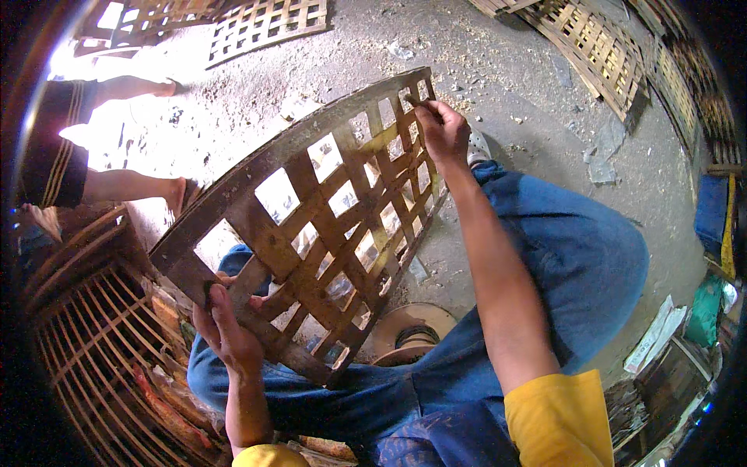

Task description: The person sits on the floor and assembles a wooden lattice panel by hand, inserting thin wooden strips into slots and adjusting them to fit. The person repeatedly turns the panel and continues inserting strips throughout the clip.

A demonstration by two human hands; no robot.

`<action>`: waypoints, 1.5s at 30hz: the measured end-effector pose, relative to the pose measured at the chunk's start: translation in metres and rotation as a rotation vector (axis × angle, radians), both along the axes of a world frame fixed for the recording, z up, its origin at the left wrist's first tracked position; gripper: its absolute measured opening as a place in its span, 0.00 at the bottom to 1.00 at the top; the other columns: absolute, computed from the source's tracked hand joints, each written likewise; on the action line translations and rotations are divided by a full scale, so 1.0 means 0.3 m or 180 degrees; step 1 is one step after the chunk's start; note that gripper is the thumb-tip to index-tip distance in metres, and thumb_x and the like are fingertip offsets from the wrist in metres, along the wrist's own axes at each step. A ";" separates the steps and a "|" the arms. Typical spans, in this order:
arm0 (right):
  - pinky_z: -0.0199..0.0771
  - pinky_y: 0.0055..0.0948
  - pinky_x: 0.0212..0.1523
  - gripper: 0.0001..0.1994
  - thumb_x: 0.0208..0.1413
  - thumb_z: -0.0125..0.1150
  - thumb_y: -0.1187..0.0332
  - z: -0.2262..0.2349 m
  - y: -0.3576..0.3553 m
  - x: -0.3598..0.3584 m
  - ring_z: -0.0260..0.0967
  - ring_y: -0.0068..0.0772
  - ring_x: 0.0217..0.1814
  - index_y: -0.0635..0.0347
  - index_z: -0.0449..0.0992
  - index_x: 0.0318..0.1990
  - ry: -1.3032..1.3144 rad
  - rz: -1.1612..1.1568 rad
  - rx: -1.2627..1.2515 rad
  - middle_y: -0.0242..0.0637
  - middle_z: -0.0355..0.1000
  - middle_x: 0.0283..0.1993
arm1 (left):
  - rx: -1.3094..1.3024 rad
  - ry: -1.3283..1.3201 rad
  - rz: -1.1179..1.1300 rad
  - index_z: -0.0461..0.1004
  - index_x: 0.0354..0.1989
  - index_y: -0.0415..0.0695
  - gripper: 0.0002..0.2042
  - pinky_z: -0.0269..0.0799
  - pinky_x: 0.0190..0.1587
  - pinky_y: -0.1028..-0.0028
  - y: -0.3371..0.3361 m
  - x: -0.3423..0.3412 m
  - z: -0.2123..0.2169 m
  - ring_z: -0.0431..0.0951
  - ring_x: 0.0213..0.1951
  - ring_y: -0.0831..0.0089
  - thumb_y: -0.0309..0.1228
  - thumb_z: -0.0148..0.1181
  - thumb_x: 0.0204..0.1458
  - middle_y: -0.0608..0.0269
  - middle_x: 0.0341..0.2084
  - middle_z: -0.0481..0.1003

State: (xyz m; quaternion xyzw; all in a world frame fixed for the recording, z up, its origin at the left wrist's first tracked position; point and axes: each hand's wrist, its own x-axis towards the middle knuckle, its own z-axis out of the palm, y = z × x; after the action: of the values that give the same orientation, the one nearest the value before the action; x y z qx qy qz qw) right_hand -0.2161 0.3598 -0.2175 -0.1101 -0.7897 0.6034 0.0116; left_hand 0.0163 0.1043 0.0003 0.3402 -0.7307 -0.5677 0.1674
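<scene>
**A wooden lattice panel point(311, 196) tilted over my lap**

From my head camera, the panel fills the middle, its long outer edge slanting from 9 o'clock up toward 1 o'clock. At 8 o'clock my left hand point(229, 335) grips its near end, thumb on the face toward me, other fingers behind. At 1 o'clock my right hand point(443, 132) has thumb and forefinger pinched narrow on a strip by the far corner; whether something small sits between them I cannot tell. Under the panel are my blue jeans point(583, 249); at 5 o'clock a round reel point(401, 319) stands between my legs. Another person's bare legs point(128, 187) show between 9 and 10 o'clock, above a slatted wooden frame point(101, 342) at 8. More lattice pieces point(268, 31) lie at 11.
</scene>
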 end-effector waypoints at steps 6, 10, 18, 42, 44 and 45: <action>0.70 0.27 0.33 0.13 0.52 0.63 0.58 -0.041 0.003 -0.041 0.72 0.24 0.29 0.57 0.82 0.35 0.0095 0.0060 0.0371 0.33 0.77 0.25 | -0.0261 0.0121 -0.0246 0.70 0.44 0.38 0.16 0.73 0.31 0.74 0.035 0.003 0.017 0.74 0.26 0.73 0.40 0.51 0.61 0.58 0.35 0.73; 0.72 0.31 0.36 0.11 0.51 0.63 0.58 -0.066 0.034 -0.047 0.76 0.35 0.31 0.56 0.82 0.33 -0.0061 -0.0634 0.0636 0.38 0.78 0.27 | -0.0343 0.0126 -0.0562 0.70 0.43 0.38 0.16 0.73 0.30 0.75 0.046 -0.001 0.032 0.74 0.26 0.74 0.41 0.53 0.61 0.60 0.34 0.73; 0.67 0.31 0.33 0.18 0.54 0.60 0.53 0.016 0.015 -0.026 0.68 0.30 0.27 0.62 0.76 0.29 0.0340 -0.0701 0.0684 0.38 0.73 0.24 | -0.0155 -0.0072 -0.0305 0.71 0.41 0.42 0.09 0.72 0.31 0.77 0.053 -0.048 0.032 0.70 0.32 0.80 0.35 0.51 0.63 0.69 0.32 0.70; 0.71 0.31 0.44 0.17 0.60 0.54 0.54 0.809 0.201 -0.118 0.74 0.31 0.40 0.59 0.80 0.40 0.1055 -0.0185 0.1615 0.40 0.78 0.36 | -0.0692 0.0309 -0.1125 0.70 0.38 0.37 0.11 0.62 0.25 0.70 0.071 -0.058 0.071 0.63 0.20 0.75 0.33 0.51 0.60 0.55 0.16 0.66; 0.71 0.32 0.48 0.17 0.60 0.55 0.55 0.612 0.197 -0.125 0.75 0.35 0.45 0.61 0.79 0.44 0.1046 -0.0141 0.0790 0.43 0.78 0.40 | -0.0619 0.0273 -0.1214 0.70 0.38 0.37 0.10 0.61 0.25 0.70 0.081 -0.078 0.079 0.63 0.21 0.75 0.33 0.51 0.60 0.57 0.17 0.66; 0.71 0.34 0.50 0.18 0.59 0.55 0.56 0.560 0.132 -0.098 0.75 0.39 0.47 0.61 0.78 0.46 0.0915 0.0189 0.0746 0.45 0.77 0.43 | -0.0613 0.0253 -0.1209 0.70 0.38 0.37 0.10 0.61 0.25 0.70 0.071 -0.072 0.072 0.63 0.21 0.75 0.33 0.51 0.61 0.58 0.17 0.66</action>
State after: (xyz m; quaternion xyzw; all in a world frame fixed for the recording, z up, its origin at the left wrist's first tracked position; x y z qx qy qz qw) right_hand -0.2455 0.3994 -0.0496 0.0028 -0.8477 0.5170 0.1192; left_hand -0.0054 0.1256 0.0219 0.1561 -0.8254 -0.5296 0.1179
